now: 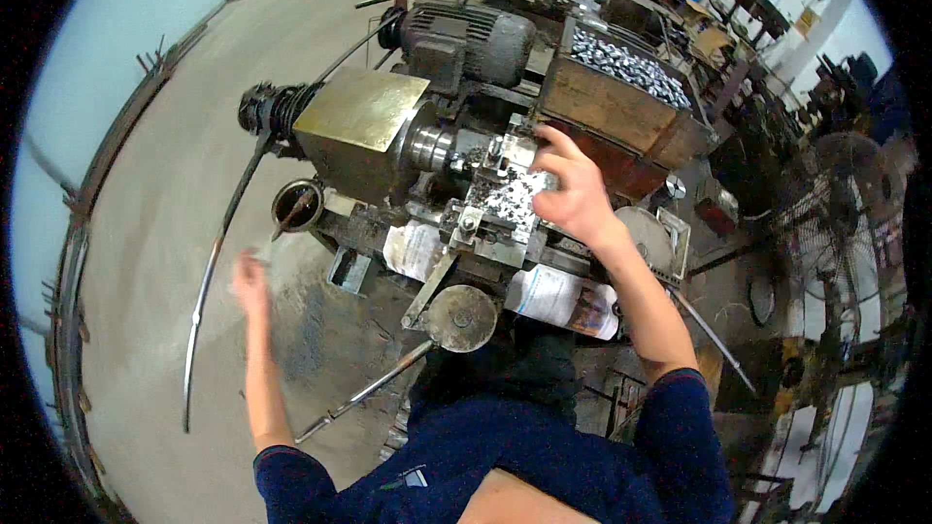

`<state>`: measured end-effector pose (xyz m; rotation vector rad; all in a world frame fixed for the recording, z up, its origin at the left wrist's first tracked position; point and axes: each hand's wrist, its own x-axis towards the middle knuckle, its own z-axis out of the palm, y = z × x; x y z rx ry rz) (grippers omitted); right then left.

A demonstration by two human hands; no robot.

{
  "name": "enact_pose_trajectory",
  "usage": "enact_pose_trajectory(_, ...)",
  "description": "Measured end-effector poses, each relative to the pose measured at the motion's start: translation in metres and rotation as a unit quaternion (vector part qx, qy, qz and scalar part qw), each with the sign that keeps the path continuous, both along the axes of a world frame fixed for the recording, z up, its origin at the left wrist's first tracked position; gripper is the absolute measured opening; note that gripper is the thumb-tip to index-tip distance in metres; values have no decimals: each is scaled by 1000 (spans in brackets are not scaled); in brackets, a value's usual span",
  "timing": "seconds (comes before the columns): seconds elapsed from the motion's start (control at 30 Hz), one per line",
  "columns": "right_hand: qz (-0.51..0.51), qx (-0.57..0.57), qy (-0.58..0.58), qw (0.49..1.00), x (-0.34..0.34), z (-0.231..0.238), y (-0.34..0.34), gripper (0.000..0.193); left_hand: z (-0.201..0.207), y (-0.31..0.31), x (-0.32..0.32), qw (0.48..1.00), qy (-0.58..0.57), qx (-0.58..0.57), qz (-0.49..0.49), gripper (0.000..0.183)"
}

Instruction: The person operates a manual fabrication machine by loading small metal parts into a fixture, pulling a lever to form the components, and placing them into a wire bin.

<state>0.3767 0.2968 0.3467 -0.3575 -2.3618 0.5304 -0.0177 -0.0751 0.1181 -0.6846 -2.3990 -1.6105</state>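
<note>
At four o'clock, a printed white bag (553, 296) is lying, its lettering too small to read. At two, the right hand (580, 192) is holding half-bent fingers over the chip-strewn tool slide (505, 199), near centre. At nine, the left hand (249, 283) is blurring near a pot (314, 220); I cannot tell either hand's grasp. Concrete floor (155, 262) is spreading beyond.

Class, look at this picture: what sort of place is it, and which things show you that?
Most likely a metalworking shop. The clues are a lathe-like machine, a finned motor on its far side, and a brown box heaped with small shiny metal parts.
</note>
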Motion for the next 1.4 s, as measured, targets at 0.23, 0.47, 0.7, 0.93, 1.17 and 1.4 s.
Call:
enact_pose_trajectory(0.23,-210,-86,-120,966,171,-31,-5,27,-66,108,56,781,63,-584,-214,33)
enact_pose_trajectory(0.47,-475,-77,-254,839,336,-101,16,44,-59,107,34,740,190,-616,-193,27)
enact_pose_trajectory(0.7,-623,-82,-468,621,491,-184,6,49,-57,58,21,823,12,-530,-206,35)
enact_pose_trajectory(0.93,-553,-119,-407,717,465,-215,-116,26,-71,-32,23,807,-226,-508,-201,39)
enact_pose_trajectory(1.17,-529,-302,-234,758,378,-198,-184,24,-61,-44,52,809,-268,-477,-213,40)
enact_pose_trajectory(1.4,-529,-320,-307,724,363,-174,-180,29,-61,-9,45,830,-226,-449,-244,38)
